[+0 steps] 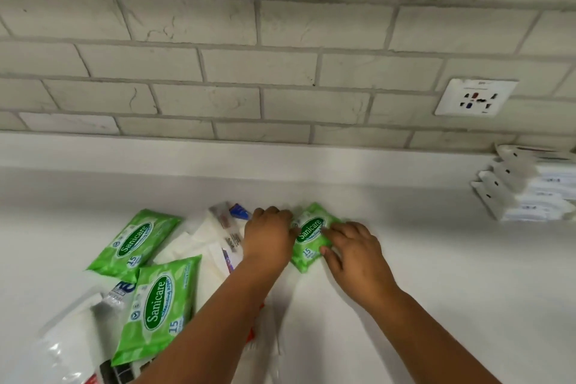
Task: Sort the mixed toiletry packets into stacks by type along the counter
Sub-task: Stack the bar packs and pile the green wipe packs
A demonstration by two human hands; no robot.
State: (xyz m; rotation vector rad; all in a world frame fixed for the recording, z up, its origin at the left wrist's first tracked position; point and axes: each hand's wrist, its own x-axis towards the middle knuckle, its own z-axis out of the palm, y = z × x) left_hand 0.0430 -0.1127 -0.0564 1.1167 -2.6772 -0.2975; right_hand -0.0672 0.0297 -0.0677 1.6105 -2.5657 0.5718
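at the far left of the white table (pixel 436 259), a clear plastic bag (pixel 62 343) lay at the near edge, with two green sanicare wipes packets beside it: one (pixel 134 243) further back, the other (pixel 159 305) nearer and overlapping it. just right of them sat a loose heap of white packets (pixel 205 243), some with blue and red print, partly hidden under the left forearm. the left hand (pixel 268 234) reached over that heap, its fingers curled onto the left edge of a third green wipes packet (pixel 311 235), which lay flat on the table near the middle, apart from the other two. the right hand (pixel 355 246) met it from the other side, fingertips and thumb pinching the packet's right edge, so both grips were closed on the same packet. at the far right, against the grey tiled wall (pixel 280 56), stood a stack of white packets (pixel 530 190), below a white wall socket (pixel 475 97).
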